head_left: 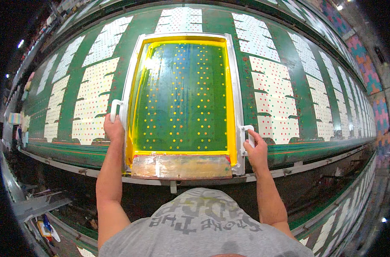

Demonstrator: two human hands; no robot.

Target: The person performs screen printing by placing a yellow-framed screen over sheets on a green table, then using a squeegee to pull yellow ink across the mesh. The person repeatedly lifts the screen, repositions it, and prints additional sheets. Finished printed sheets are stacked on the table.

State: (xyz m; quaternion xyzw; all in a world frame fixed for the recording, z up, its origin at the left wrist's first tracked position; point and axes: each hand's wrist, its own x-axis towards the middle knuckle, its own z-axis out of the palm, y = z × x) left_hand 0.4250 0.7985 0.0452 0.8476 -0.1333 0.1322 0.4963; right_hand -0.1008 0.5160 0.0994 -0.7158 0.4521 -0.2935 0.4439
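Note:
A screen-printing frame with a silver rim, a yellow ink border and a green dotted mesh lies across a long green table. My left hand grips the white handle on the frame's left side. My right hand has its fingers around the white handle on the right side. A smudged metallic strip spans the frame's near end.
The green table carries rows of white pieces printed with coloured dots, on both sides of the frame. A metal rail runs along its near edge. Further tables lie beyond the far edge and at lower right, with pink and blue shapes at far right.

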